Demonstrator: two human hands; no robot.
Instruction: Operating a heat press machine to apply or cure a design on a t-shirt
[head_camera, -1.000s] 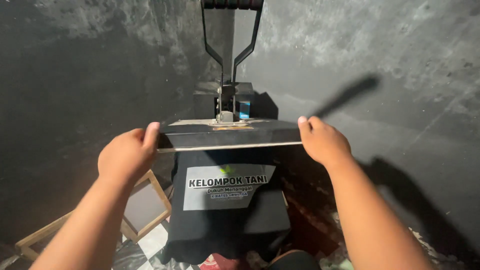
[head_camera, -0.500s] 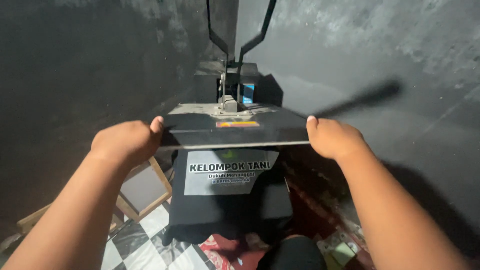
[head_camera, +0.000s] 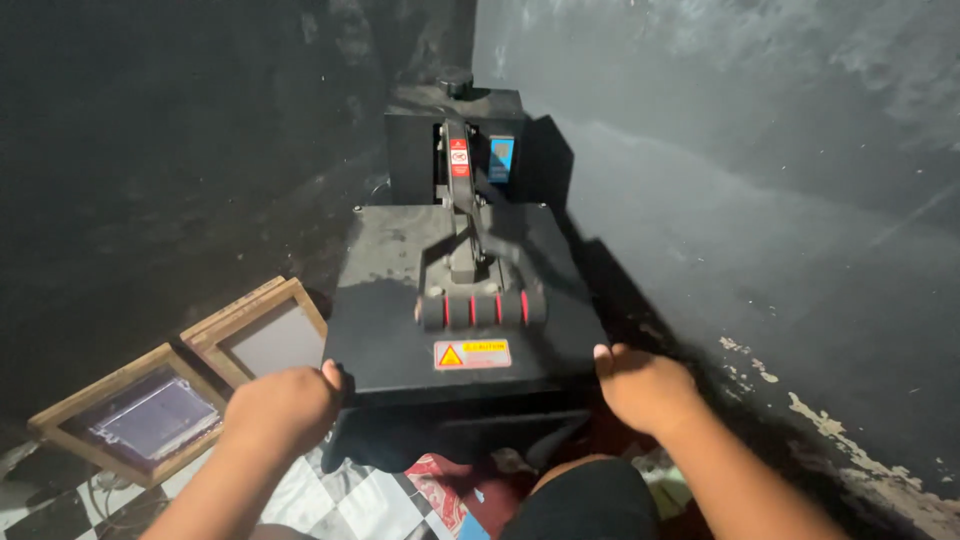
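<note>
Hands, left hand (head_camera: 285, 405) and right hand (head_camera: 640, 385), fingers curled gripping the flat black metal heat-press plate (head_camera: 460, 300)'s front corners; press evenly, fingertips outside the seam.

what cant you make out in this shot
Head view only:
- Shirt: mostly covered by the press plate; only its dark front edge shows.
- Left hand and right hand: fingertips curl under the plate edge, so the grip is hidden.
- Blue panel: too small to read.
- Wooden frames: the nearer one's mesh is dim and unclear.
</note>
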